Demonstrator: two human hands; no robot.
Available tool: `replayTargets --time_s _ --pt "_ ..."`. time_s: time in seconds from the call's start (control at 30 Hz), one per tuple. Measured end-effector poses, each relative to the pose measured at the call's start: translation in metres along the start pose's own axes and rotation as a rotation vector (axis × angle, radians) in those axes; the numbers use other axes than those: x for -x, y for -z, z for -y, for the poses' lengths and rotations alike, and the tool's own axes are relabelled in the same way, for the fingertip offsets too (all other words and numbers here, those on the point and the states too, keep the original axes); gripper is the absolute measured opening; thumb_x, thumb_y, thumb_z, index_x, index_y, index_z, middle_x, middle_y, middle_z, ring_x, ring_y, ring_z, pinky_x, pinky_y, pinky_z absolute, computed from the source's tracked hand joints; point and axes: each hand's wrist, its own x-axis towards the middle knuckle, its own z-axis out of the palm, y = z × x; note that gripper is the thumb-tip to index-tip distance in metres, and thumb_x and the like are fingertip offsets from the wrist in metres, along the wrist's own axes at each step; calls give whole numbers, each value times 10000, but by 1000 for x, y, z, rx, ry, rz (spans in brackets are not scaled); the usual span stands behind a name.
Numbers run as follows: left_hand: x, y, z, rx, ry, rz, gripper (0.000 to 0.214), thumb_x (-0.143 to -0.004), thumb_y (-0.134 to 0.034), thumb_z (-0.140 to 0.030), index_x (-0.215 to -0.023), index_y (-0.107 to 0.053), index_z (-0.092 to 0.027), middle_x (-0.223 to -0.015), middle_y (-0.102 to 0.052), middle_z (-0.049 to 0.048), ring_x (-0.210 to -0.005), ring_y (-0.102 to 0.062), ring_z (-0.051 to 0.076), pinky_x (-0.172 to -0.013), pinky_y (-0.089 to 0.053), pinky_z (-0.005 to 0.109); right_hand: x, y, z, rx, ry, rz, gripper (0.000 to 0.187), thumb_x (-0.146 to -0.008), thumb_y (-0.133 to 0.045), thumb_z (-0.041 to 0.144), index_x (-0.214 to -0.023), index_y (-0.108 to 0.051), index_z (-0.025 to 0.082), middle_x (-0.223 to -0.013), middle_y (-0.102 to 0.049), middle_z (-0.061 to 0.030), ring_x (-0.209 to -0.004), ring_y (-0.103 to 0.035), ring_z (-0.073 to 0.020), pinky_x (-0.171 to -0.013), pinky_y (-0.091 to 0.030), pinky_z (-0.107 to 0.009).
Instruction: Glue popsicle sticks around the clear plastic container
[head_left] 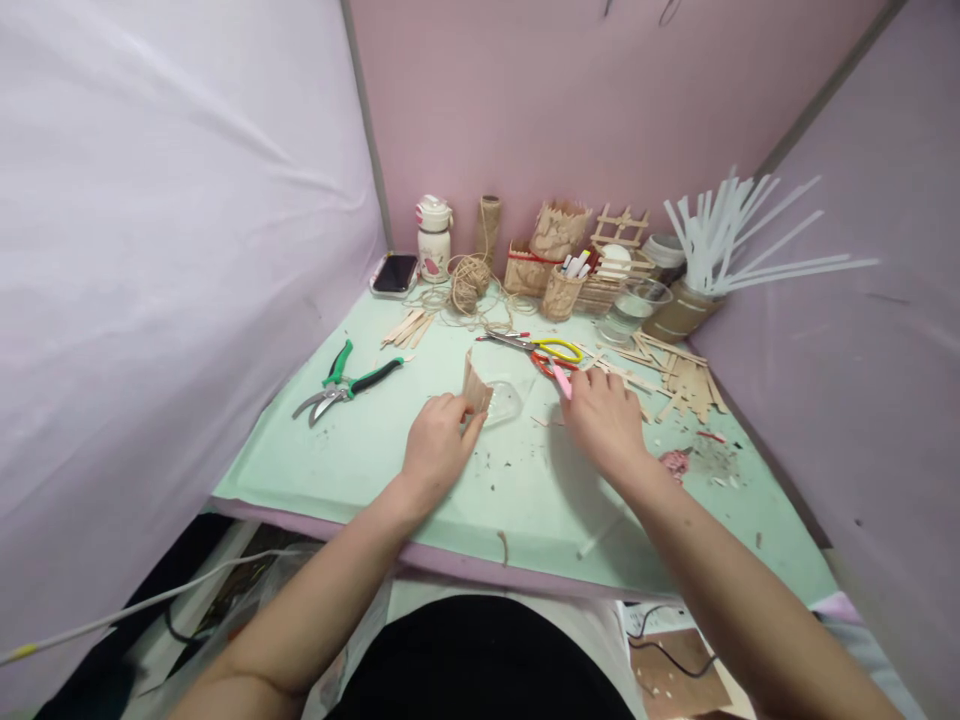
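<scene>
My left hand [442, 440] is closed on a small panel of wooden craft sticks [475, 385], which stands upright at the edge of a clear plastic piece [504, 402] with a rounded end. Its thumb rests along the panel's lower edge. My right hand [606, 420] is wrapped round a pink craft knife [561, 380], pointing up and to the left above the table. Just beyond the knife lie scissors with yellow and red handles [555, 350]. Green and black pruning shears [341, 383] lie open to the left.
Loose craft sticks [675, 375] are scattered at right, with more sticks [409, 328] at back left. Along the back stand a phone [394, 274], a bottle [434, 245], a twine ball [469, 284], a pen holder [562, 295], a water cup [628, 312] and white glue sticks [720, 240].
</scene>
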Motion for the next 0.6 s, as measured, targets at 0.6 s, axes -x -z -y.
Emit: replayTargets --time_s 0.6 --pt "-4 -7 -3 -26 -36 8 183 -881 -494 -160 -741 -608 -190 -767 -642 56 -794 -577 206 -730 -422 319 0 10 67 -447 439 -54 220 -940 -464 182 -1118 -593 176 -1095 -714 -117 -1052 -627 -249 -1083 -303 -475"
